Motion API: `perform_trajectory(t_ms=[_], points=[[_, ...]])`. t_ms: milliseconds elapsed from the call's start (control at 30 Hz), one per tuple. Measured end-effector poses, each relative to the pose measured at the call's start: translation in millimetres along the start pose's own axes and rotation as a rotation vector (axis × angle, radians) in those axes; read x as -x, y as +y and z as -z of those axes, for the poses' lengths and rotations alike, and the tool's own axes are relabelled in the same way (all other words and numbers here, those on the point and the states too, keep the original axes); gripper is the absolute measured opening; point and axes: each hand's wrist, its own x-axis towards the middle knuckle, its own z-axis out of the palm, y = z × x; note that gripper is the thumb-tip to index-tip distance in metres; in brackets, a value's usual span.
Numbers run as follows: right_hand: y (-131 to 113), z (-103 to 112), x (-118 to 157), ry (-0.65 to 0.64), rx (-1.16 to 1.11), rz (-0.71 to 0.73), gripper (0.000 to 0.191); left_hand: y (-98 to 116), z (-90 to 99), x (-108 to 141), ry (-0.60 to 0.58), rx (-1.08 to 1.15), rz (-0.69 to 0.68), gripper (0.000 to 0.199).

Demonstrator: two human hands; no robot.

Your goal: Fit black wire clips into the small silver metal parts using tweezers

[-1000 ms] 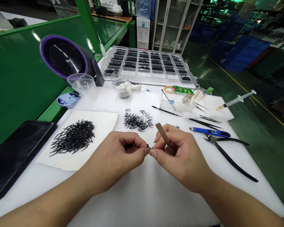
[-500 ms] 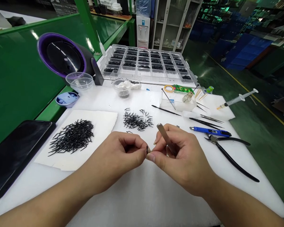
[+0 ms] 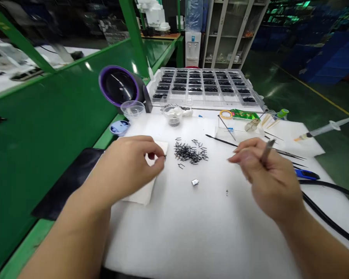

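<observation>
My left hand (image 3: 130,166) is closed in a pinch over the white paper, with a tiny dark end of a small black forked piece (image 3: 165,157) showing at the fingertips. The paper (image 3: 144,195) is mostly covered by this hand, which hides the pile on it. To the right, my right hand (image 3: 264,174) is raised above the table and slightly blurred, its fingers wrapped round metal tweezers (image 3: 268,150) whose back end points up. Between the hands lies a heap of black forked pieces (image 3: 189,153). Nearer me is a small silver metal block (image 3: 194,182).
A compartment tray (image 3: 197,101) full of black pieces stands at the back. Behind the left hand are a purple-rimmed fan-like device (image 3: 119,85), a clear cup (image 3: 133,110) and a blue dish (image 3: 120,127). A blue cutter (image 3: 306,174), black-handled pliers (image 3: 328,219) and a syringe (image 3: 325,130) lie right.
My hands have come apart from where they met in the middle: left hand went left over the paper, right hand went right with the tweezers. The silver block now shows. The view has swung left.
</observation>
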Motion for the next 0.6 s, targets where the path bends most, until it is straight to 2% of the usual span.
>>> perform_trajectory(t_ms=[33,133,233,367,500,600], points=[[7,5,-5,0.039,-0.007,-0.054,0.031,-11,7.9,0,-0.046,-0.104,0.056,0.022],[23,18,-19,0.126,0.056,-0.174,0.040,-39,24.2,3,-0.093,-0.207,0.172,0.023],[30,27,-25,0.113,0.105,-0.231,0.044,-55,28.0,8,-0.129,-0.259,0.233,0.023],[29,26,-24,0.027,0.164,-0.270,0.046,-63,24.9,11,-0.164,-0.286,0.267,0.017],[23,29,-25,0.059,0.428,-0.271,0.050,-66,21.6,12,-0.184,-0.292,0.280,0.015],[20,39,-29,0.062,0.500,-0.311,0.053,-68,23.7,14,-0.185,-0.300,0.285,0.015]])
